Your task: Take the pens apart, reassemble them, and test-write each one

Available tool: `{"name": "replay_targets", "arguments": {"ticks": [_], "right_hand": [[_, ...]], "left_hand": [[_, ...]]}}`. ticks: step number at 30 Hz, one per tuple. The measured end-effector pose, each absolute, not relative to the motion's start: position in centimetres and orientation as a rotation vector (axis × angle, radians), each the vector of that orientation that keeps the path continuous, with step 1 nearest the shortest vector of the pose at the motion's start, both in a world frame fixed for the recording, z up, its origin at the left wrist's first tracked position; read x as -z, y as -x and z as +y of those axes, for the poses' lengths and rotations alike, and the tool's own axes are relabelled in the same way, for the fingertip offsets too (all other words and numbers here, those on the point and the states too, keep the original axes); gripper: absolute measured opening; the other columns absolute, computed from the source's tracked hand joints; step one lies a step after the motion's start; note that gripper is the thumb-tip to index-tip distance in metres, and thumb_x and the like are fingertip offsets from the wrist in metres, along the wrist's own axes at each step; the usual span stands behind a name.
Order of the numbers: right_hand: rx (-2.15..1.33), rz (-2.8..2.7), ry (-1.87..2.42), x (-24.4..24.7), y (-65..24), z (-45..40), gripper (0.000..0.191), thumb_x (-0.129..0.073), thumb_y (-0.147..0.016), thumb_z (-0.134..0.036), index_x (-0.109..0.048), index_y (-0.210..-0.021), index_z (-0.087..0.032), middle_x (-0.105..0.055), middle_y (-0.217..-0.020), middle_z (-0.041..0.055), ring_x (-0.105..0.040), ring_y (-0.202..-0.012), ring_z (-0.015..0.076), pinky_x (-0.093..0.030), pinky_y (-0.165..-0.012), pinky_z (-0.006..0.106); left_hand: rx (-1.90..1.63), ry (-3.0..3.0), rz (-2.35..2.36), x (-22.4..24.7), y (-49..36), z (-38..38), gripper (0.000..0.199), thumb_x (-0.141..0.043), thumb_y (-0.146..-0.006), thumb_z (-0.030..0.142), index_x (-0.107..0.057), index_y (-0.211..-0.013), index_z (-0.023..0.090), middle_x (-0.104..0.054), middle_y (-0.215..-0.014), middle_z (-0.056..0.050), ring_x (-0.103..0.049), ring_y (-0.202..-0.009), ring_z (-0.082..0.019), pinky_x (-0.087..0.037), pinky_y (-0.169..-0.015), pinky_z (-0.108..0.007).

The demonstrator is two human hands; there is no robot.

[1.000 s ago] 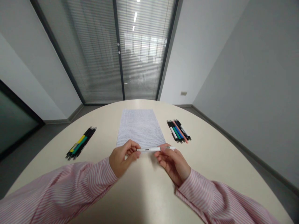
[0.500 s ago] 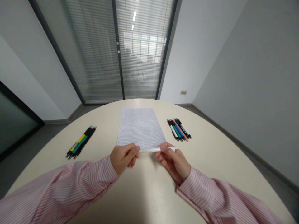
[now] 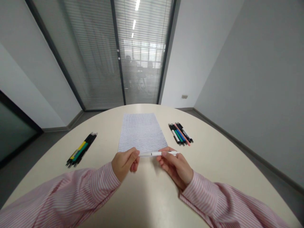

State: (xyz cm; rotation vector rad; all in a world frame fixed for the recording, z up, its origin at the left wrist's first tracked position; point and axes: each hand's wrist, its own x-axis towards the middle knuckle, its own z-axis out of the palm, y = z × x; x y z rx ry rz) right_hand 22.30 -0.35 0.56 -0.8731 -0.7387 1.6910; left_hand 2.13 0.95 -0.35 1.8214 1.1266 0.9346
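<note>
At the left of the frame, a cluster of black, yellow and green pens point(image 3: 82, 149) lies slanted on the desk point(image 3: 211, 164). Left of lower centre, the left hand point(image 3: 123, 162) has its fingers closed on one end of a white pen point(image 3: 155, 154). This pen is held level at lower centre, just below the written sheet point(image 3: 142, 131). The right hand point(image 3: 177, 164) grips its other end between the fingers. Right of centre, a row of coloured pens point(image 3: 180, 134) rests side by side.
</note>
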Motion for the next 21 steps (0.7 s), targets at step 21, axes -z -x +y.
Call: {"name": "replay_targets", "arguments": {"ticks": [21], "right_hand": [[-1.673, -0.708, 0.874, 0.01, -22.47, -0.27, 0.024, -0.081, -0.062, -0.017, -0.069, -0.082, -0.011, -0.061, -0.056, -0.0017, -0.053, -0.047, 0.0042, -0.044, -0.043, 0.010]], "left_hand": [[-1.104, -1.843, 1.056, 0.45, -2.06, 1.14, 0.016, -0.057, -0.080, 0.032, -0.057, -0.080, 0.016, -0.061, -0.063, 0.000, -0.060, -0.059, -0.011, -0.049, -0.057, -0.020]]}}
